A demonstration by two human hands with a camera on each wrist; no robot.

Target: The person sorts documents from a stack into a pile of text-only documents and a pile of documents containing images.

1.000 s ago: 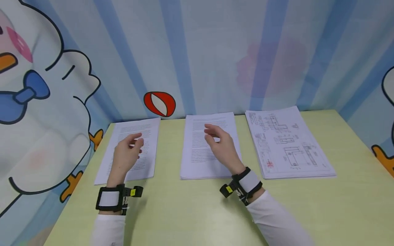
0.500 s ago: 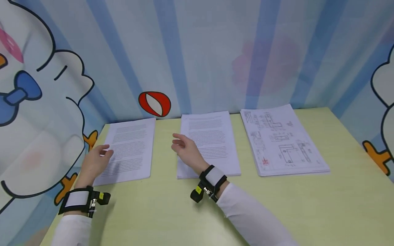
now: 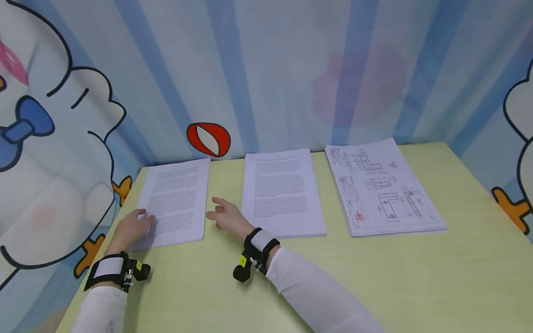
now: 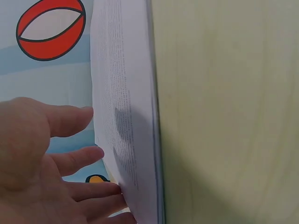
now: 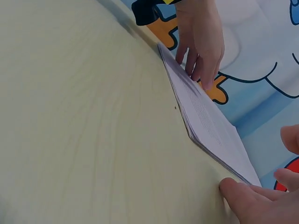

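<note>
A stack of printed paper lies at the left of the table. At its left edge is my left hand, thumb over the sheet's lower left part and fingers along the side. In the left wrist view the thumb and fingers are spread, with no paper pinched between them. My right hand hovers between this stack and the middle stack, fingers loosely extended towards the left stack's right edge. In the right wrist view its fingertips are close to that edge; contact is unclear.
A third stack, topped with technical drawings, lies to the right. The pale yellow-green table reaches back to a striped blue curtain with cartoon figures. Each wrist wears a strapped camera.
Both hands have moved left. My left hand went from above the left stack to its left edge; my right hand went from above the middle stack down towards the left stack's right edge.
</note>
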